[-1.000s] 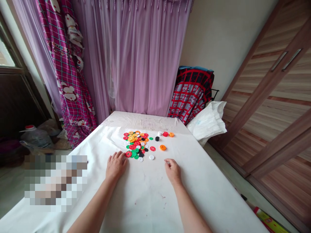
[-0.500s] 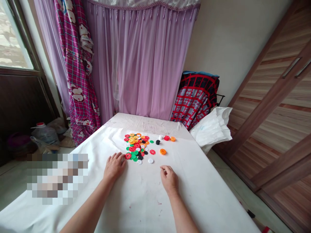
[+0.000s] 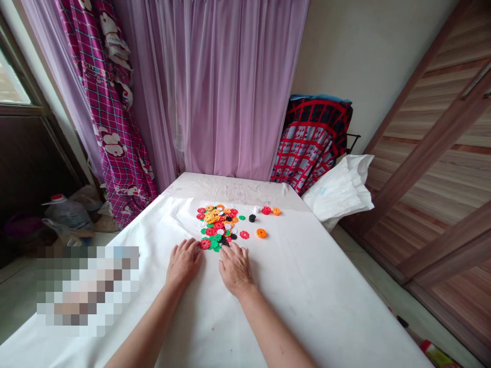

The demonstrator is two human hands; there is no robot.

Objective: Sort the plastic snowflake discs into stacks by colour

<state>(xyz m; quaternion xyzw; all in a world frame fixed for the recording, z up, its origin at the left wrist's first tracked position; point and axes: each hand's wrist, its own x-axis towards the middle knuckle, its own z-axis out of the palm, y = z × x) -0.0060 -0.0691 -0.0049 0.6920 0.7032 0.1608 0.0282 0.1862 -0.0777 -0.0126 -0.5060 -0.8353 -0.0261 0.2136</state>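
A pile of flower-shaped plastic discs point(image 3: 218, 225) in red, orange, yellow, green, black and white lies on the table's white cloth. My left hand point(image 3: 184, 261) rests palm down at the pile's near left edge, fingers out flat, by a red disc point(image 3: 205, 244). Palm down at the near right edge, my right hand point(image 3: 236, 268) has its fingers stretched over the nearest discs. It hides the white disc at the front of the pile and mostly covers another white one. To the right lie a flat red disc point(image 3: 244, 234) and a thicker orange disc stack point(image 3: 261, 233).
Farther back are small red point(image 3: 266, 210), orange point(image 3: 276, 211) and black point(image 3: 252, 218) stacks. A white bag point(image 3: 341, 189) stands against the table's right side. Curtains point(image 3: 238, 102) hang behind the table point(image 3: 307, 286). A blurred patch point(image 3: 88, 291) covers the left side.
My right hand has moved left and forward from bare cloth to the pile's near edge, its curled fingers now stretched out. My left hand stays beside the pile. The view has tilted down slightly.
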